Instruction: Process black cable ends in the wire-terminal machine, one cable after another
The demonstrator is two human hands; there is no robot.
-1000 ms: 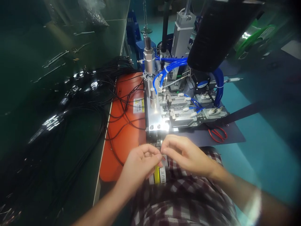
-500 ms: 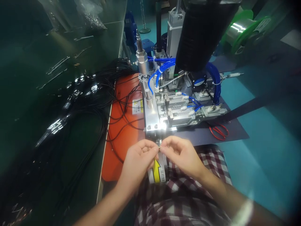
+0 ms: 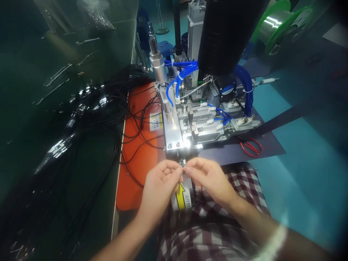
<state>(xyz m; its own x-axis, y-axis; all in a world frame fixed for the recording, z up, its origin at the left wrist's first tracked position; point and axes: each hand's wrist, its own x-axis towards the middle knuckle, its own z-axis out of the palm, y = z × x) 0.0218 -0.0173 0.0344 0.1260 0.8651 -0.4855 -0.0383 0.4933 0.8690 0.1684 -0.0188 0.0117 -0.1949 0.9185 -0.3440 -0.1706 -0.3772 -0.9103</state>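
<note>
Between my fingertips show short ends of thin wire (image 3: 184, 168), orange and pale in colour. My left hand (image 3: 160, 188) is closed in a pinch at their left side. From the right, my right hand (image 3: 211, 180) pinches the same spot with thumb and forefinger. Both hands sit just in front of the silver machine (image 3: 174, 136), near a small metal fitting at its front end. Under them is a round grey-white part with a yellow arrow label (image 3: 179, 198). How far the wires run inside my fingers is hidden.
Black cables (image 3: 108, 136) lie in loops across the orange board (image 3: 130, 195) and the dark table at left. Red-handled scissors (image 3: 251, 148) rest on the grey mat at right. Blue air tubes (image 3: 246, 85), a black cylinder (image 3: 228, 36) and a green wire spool (image 3: 272, 25) stand beyond.
The view has shifted slightly, so the machine appears a little further left and up. My hands stay pinched together, and the orange wire shows more plainly between them.
</note>
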